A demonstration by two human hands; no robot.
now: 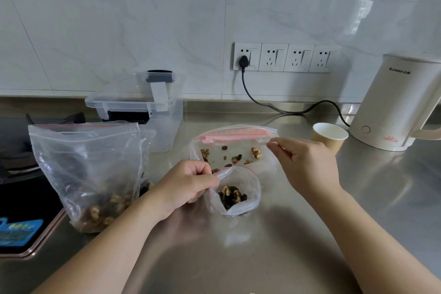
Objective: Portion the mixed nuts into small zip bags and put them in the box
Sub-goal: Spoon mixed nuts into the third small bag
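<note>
Mixed nuts [232, 194] lie in the bottom of a small zip bag [241, 194] that stands on the steel counter [358, 210] at centre, its mouth gaping upward toward the camera. The left hand [188, 182] pinches the near-left rim of that mouth with curled fingers; the fingertips themselves are hidden behind the knuckles. Just behind it a larger zip bag [235, 148] lies almost flat, long axis running left to right, red zip strip at its far edge, a few nuts scattered inside. The right hand [307, 162] pinches the right end of that strip between thumb and forefinger, the other fingers loosely bent. The small bag overlaps the larger bag's near edge, so that edge cannot be made out.

To the left another big bag [88, 174] of nuts stands upright, its plastic too cloudy to show the contents clearly. Behind it sits the clear box [164, 124], its lid [133, 93] lying tilted across it, its left part blocked by the bag. A paper cup [330, 135] and a white kettle [393, 107], cut off by the right border, stand near the right hand. A hob [21, 174] borders the counter on the left. Bare steel lies open in front of the bags and to the right.
</note>
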